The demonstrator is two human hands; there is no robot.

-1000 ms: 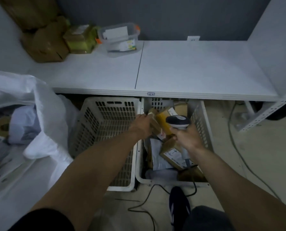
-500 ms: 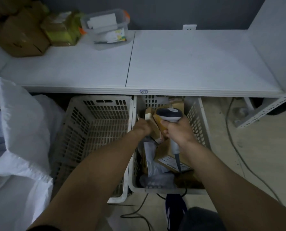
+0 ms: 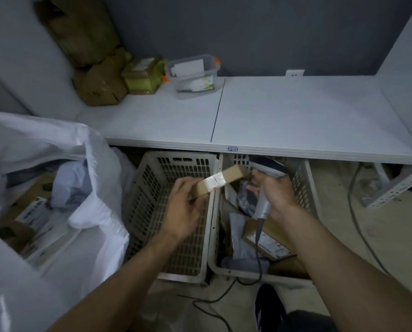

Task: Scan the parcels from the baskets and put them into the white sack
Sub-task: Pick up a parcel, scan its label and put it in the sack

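Lifted out of the right basket (image 3: 302, 188), the small cardboard parcel (image 3: 220, 182) now hangs above the baskets' adjoining rims, my left hand (image 3: 183, 212) curled round its near end (light, stiff, so an edge grip should suffice), my right hand (image 3: 278, 196) gripping the scanner (image 3: 267, 168).

Under the shelf (image 3: 296, 121), the left basket (image 3: 149, 200) sat beside the right basket (image 3: 305, 185) at its three o'clock, the sack (image 3: 32, 144) at nine.

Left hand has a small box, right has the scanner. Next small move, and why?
Probably aim the scanner in the right hand at the white label on the small box and scan: the left hand holds it label-up beside the scanner head, not yet near the white sack.
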